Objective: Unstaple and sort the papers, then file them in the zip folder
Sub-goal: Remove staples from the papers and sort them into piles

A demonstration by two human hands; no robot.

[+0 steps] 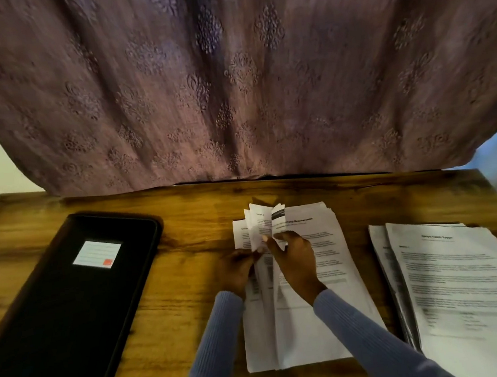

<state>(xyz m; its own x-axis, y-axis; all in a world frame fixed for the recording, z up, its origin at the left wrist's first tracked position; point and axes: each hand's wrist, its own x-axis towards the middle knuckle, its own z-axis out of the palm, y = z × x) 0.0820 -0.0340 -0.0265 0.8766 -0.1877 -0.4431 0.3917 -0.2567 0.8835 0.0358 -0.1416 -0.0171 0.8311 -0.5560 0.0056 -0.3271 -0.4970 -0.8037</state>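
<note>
A stack of printed papers (319,251) lies in the middle of the wooden table (183,226). Its upper sheets (263,222) are lifted and fanned upward at the far end. My left hand (240,268) grips the left side of the lifted sheets. My right hand (295,259) pinches the raised pages from the right, thumb against them. A second pile of printed papers (455,276) lies to the right. The black zip folder (68,302) with a white label lies flat on the left, apart from both hands.
A purple patterned curtain (229,82) hangs behind the table's far edge. Bare wood shows between the folder and the middle stack. A white wall is at the far left.
</note>
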